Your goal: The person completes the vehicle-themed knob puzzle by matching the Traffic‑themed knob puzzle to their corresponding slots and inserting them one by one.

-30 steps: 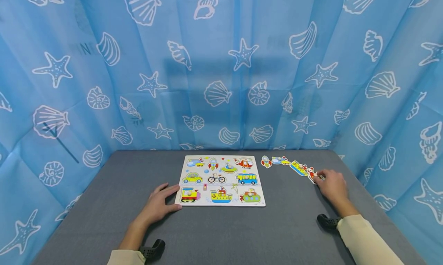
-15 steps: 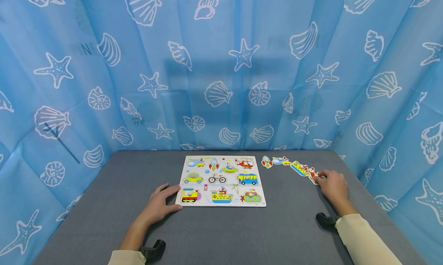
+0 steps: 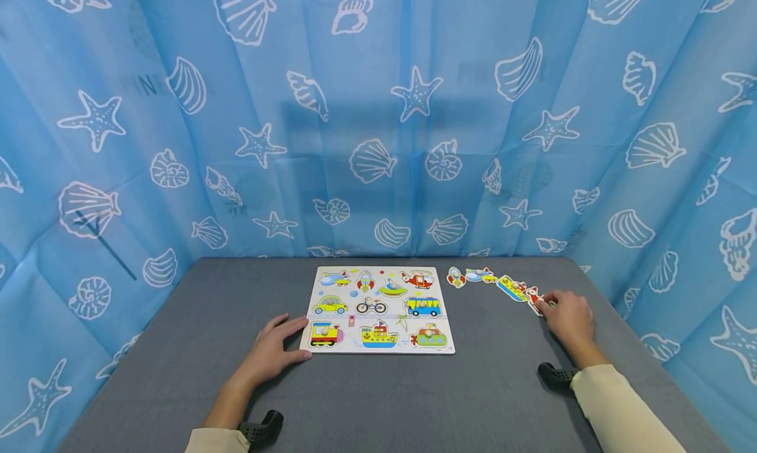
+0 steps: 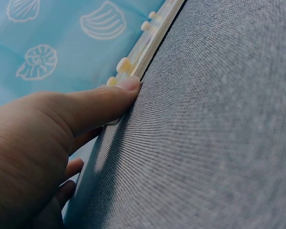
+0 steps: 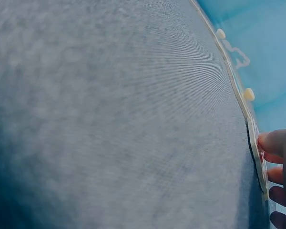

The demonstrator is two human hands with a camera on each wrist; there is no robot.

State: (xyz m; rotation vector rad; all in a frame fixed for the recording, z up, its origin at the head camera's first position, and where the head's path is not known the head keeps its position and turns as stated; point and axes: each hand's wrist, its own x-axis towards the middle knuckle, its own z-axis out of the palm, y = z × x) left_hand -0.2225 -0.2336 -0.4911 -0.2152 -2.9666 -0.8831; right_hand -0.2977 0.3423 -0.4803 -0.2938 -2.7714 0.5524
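Observation:
A white knob puzzle board (image 3: 345,320) with vehicle pictures lies flat on the table. My left hand (image 3: 274,349) rests at its left edge, fingers spread and relaxed, with the thumb (image 4: 129,84) touching the near corner in the left wrist view. Over on the right, my right hand (image 3: 569,318) pinches a red puzzle piece (image 3: 534,300), which looks like the helicopter; the fingers partly cover it. Beside it lie a yellow-and-blue ship piece (image 3: 510,288), an airplane piece (image 3: 480,275) and a rocket piece (image 3: 455,277). The right wrist view shows the thumb (image 5: 268,139) against the red piece's top.
A grey cloth-covered table (image 3: 402,400) carries everything. Behind it and along both sides hangs a blue curtain (image 3: 367,203) with white shell prints. Black straps with camera mounts sit on both wrists. Round knobs (image 5: 248,94) stand up from the loose pieces.
The right wrist has shifted slightly left, and the fingers have settled on the red piece. The left hand and the board stay put.

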